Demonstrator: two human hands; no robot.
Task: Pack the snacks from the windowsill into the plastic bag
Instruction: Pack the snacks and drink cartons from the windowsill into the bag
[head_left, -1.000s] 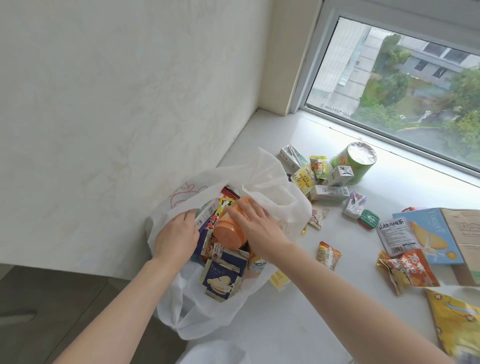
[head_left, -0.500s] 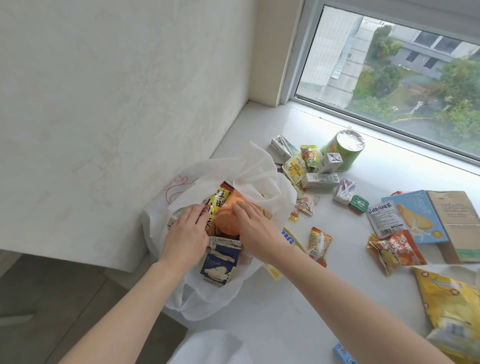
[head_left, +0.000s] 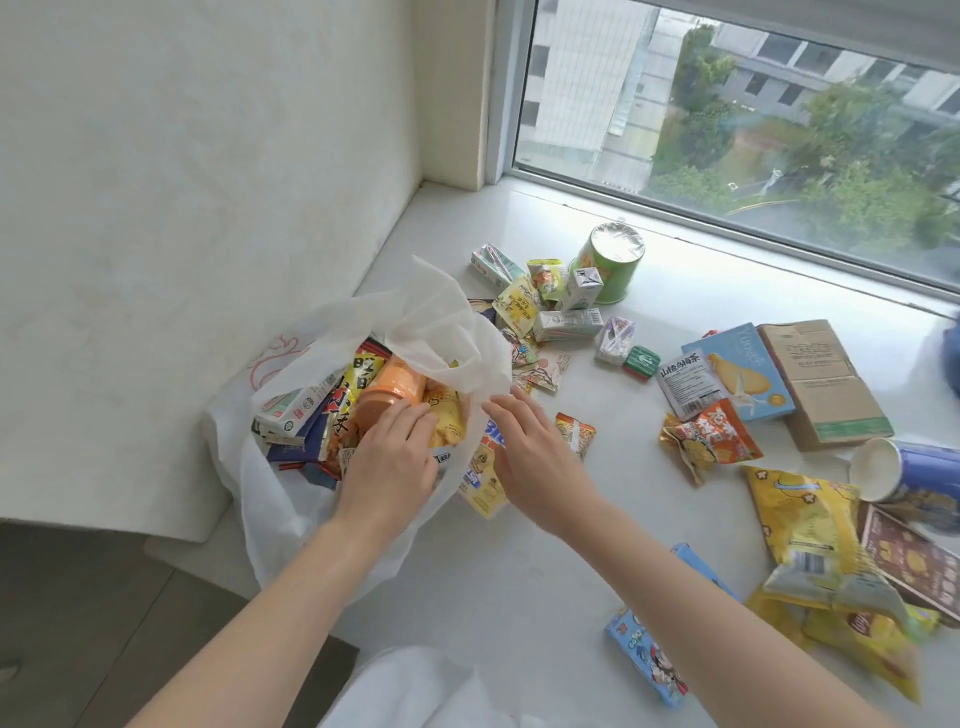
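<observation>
Left hand (head_left: 390, 457) presses snacks inside plastic bag (head_left: 270, 499); right hand (head_left: 524, 441) beside it.

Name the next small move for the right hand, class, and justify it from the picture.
Probably reach for the small orange packet just beside the right hand: that hand is open and empty at the plastic bag rim, while the left hand rests on packed snacks.

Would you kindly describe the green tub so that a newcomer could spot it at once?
Start at the window and look down to the white windowsill below its frame. At the far end of the snack pile, nearest the glass, lies the green tub. It is the only round green container, with a shiny foil top, among small cartons and packets.
</observation>
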